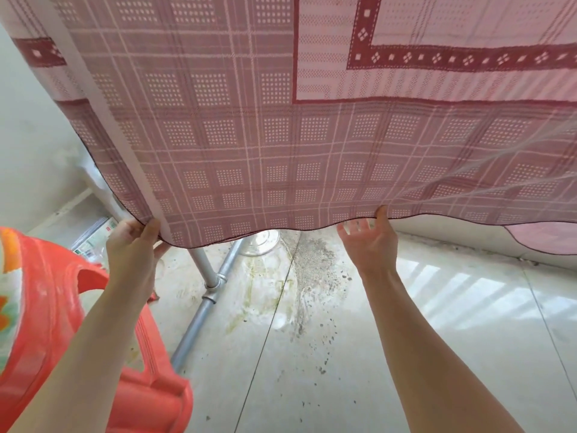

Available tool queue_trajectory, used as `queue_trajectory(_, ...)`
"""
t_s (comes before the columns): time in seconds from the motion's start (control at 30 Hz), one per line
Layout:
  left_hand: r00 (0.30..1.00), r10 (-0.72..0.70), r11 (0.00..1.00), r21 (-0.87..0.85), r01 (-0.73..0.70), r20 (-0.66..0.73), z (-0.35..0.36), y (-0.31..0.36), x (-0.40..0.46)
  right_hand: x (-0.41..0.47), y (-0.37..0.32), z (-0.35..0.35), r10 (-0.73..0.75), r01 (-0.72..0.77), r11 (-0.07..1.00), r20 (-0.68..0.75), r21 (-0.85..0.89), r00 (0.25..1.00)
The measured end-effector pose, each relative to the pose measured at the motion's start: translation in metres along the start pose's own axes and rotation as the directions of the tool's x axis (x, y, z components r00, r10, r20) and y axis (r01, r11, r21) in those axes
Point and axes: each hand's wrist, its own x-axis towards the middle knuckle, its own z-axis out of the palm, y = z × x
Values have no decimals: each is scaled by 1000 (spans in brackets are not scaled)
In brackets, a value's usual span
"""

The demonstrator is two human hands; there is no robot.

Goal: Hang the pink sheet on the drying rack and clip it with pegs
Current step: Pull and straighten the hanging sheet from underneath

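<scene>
At sheet (pixel 281 135) hem — left hand (pixel 132 245) pinching.

Red plastic chair (pixel 62 323), lower left, patterned cloth (pixel 6 307) on its seat. Pale tiled floor (pixel 437 323), glossy at right, with a gritty stain (pixel 312 276) and dark specks at centre. White wall (pixel 31 135) at left. Packaged items (pixel 93 239) behind the chair, indistinct.

Arms: 2 bare forearms, no sleeves visible (elbows out of view)
Hands: left hand (pixel 132 245), right hand (pixel 370 242), both ungloved
</scene>
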Motion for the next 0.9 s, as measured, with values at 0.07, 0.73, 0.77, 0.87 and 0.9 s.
queue_trajectory(0.07,1000,-11,1000,-1,11,7,-2,0,1,3,-2,3,6,-6,1000,-6,-11,1000)
queue_trajectory(0.73,996,-45,996,-79,40,-72,1,-5,-5,-15,-50,-8,-54,41,985,-72,-168,996)
queue_trajectory(0.77,997,-59,993,-109,53,-51,0,-5,-6,-17,-53,-11,-49,38,982,-54,-184,997)
queue_trajectory(0.87,987,-153,955,-249,161,54,0,-7,-12,-24,-53,-18,0,0,984,-4,-178,1000)
queue_trajectory(0.9,979,-184,937,-285,203,91,0,-9,-15,-26,-50,-19,20,-18,986,9,-167,1000)
